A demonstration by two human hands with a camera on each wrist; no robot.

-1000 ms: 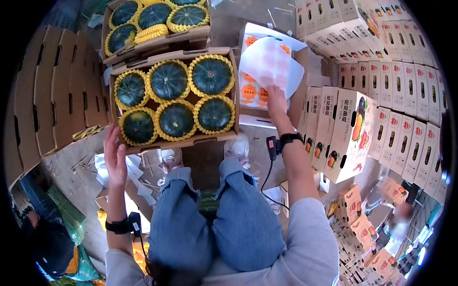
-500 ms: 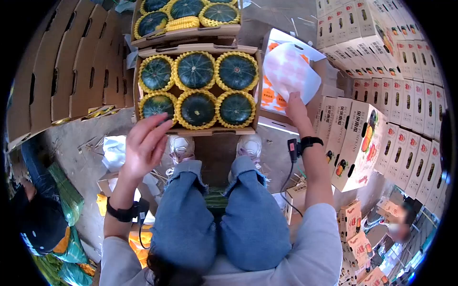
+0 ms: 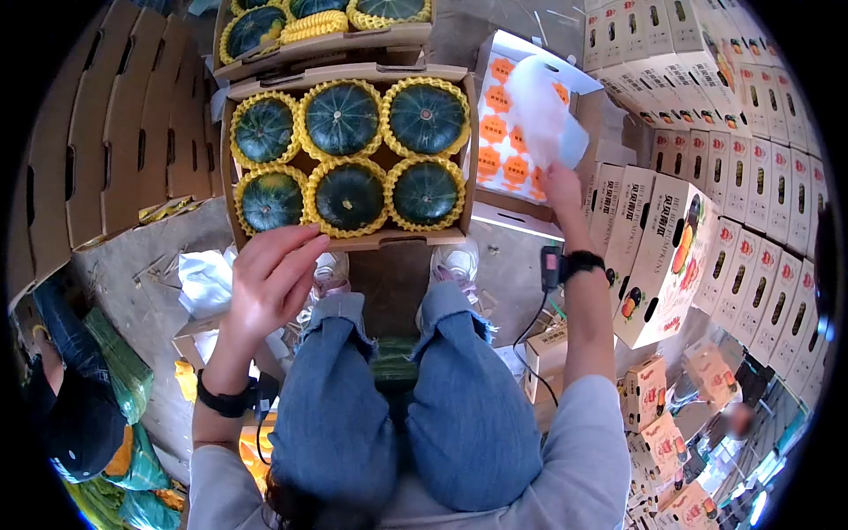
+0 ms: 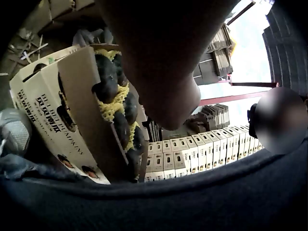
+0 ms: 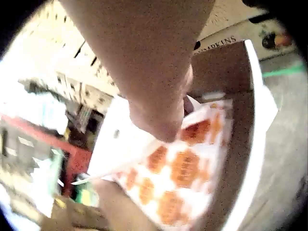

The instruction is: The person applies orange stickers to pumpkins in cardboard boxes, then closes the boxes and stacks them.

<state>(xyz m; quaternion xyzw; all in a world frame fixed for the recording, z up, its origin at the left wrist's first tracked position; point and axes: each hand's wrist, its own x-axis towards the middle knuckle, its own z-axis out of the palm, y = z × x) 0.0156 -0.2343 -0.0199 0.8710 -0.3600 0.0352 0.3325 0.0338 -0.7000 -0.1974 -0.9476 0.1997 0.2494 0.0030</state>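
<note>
My right hand pinches a thin white sheet, lifted and blurred, above sheets of orange stickers. Those sticker sheets lie in a shallow white box. In the right wrist view, the white sheet hangs beside the hand, with orange stickers beneath. Nothing is in my left hand; its fingers are loosely bent, fingertips at the front edge of a cardboard carton. Dark green pumpkins in yellow foam nets fill that carton in two rows.
Another carton of pumpkins stands behind. Brown cartons line the left, and printed pumpkin boxes are stacked on the right. Crumpled white paper lies on the floor. Another person is at the lower left.
My left hand has moved from the carton's left side to its front edge. The right hand has lifted the white sheet, uncovering more orange stickers.
</note>
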